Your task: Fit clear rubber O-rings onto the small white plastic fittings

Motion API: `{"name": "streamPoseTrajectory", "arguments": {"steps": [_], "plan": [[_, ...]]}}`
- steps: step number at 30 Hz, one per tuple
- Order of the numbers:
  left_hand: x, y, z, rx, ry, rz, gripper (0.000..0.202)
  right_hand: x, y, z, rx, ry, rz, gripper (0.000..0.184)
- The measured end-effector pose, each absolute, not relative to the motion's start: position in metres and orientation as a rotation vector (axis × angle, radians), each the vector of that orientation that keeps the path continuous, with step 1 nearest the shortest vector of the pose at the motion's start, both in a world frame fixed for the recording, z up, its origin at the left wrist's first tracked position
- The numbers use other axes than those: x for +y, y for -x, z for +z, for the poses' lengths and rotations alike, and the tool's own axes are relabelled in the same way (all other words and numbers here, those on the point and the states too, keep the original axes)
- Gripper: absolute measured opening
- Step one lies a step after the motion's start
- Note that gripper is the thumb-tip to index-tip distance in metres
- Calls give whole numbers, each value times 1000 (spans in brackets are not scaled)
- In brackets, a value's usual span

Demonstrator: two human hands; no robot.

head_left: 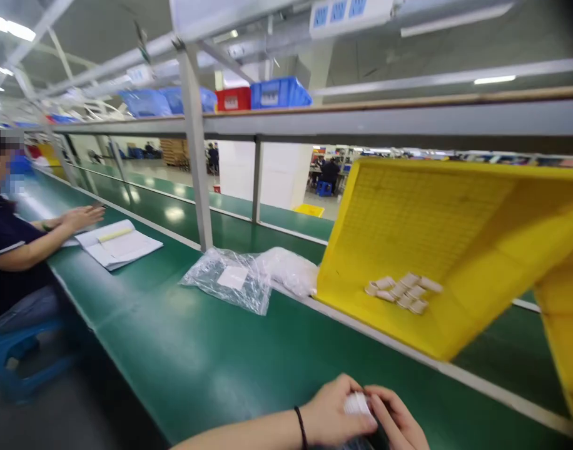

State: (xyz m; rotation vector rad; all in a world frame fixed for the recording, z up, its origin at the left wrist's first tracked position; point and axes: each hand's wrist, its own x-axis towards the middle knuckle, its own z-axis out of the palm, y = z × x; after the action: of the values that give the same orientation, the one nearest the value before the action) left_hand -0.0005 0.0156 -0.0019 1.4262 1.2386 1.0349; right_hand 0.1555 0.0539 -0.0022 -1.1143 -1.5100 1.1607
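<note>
Two hands meet on a small white ribbed plastic piece (356,404) at the near edge of the green conveyor table (211,362). The left hand (333,414), a black band on its wrist, curls its fingers over the piece, and the right hand (401,422) closes on it from the other side. It is probably held this way to steady it from both ends. The piece seems to lie with its long axis across, from one hand to the other; which end is which cannot be told. Beyond, a tilted yellow plastic tray (455,212) leans open toward the person, likely for easy reach, with small white cylindrical parts (401,291) resting low in it. Clear plastic bags (228,278) lie just beside it. Further left, a co-worker's hand (82,217) rests by an open white notebook (120,244)
</note>
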Motion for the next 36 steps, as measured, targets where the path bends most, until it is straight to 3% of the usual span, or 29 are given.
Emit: {"name": "streamPoseTrajectory", "arguments": {"steps": [3, 20, 28, 36], "plan": [[10, 0, 7, 1248, -1394, 1062, 27, 46, -151, 2, -1643, 1088, 1131, 23], [7, 8, 20, 1331, -1887, 921, 19, 44, -146, -9, -1528, 954, 1255, 17], [7, 14, 14, 1111, -2061, 1072, 23, 47, -140, -5, -1076, 845, 1742, 22], [7, 4, 10, 974, -1557, 1286, 26, 42, -137, -1, -795, 707, 1975, 24]]}}
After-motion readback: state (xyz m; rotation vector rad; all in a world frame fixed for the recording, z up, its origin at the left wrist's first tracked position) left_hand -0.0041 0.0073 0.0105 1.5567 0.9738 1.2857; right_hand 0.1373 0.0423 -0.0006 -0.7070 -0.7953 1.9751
